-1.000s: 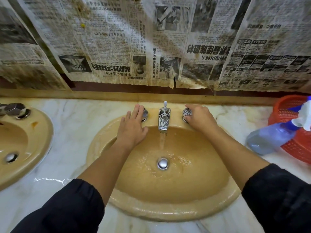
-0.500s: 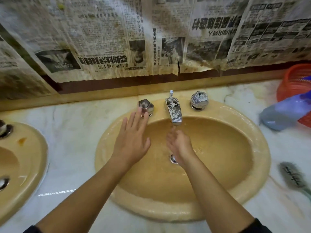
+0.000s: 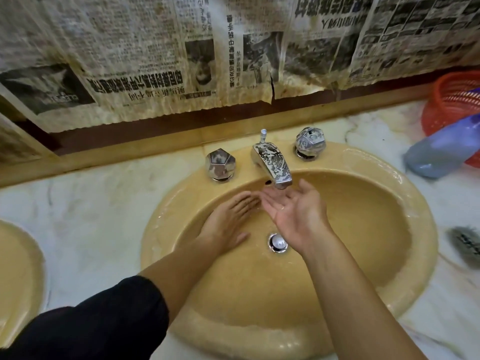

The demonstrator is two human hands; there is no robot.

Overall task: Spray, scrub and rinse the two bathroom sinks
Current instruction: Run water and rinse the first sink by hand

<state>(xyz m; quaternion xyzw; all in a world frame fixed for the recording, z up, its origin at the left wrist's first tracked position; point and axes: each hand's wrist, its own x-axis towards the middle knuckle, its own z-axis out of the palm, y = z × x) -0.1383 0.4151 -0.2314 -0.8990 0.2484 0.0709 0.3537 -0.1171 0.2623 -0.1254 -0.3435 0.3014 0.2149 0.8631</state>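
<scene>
Far left, the second sink (image 3: 18,276) shows only as a slice of yellow rim at the edge of the marble desk (image 3: 91,203), so whether it has been done I cannot tell. The main sink (image 3: 405,289) sits in the middle, its rim wet and water pooled along the front lip, which makes me think this is the rinse stage here, with spraying and scrubbing likely finished for this bowl.

The left hand (image 3: 228,224) lies flat inside the bowl, palm down, fingers straight and close together, pressing the left slope. The right hand (image 3: 296,209) is cupped palm up just under the faucet (image 3: 272,162), fingers relaxed and spread, holding nothing. A knob (image 3: 220,165) stands on either side of the spout, the right one (image 3: 310,142) untouched. The drain (image 3: 278,242) lies between the wrists.

Right of the bowl, a blue spray bottle (image 3: 441,154) lies on its side against a red basket (image 3: 457,100), and a brush (image 3: 465,245) rests near the sink's right rim. The room there is tight; the open stretch of desk is on the left, between the two sinks.
</scene>
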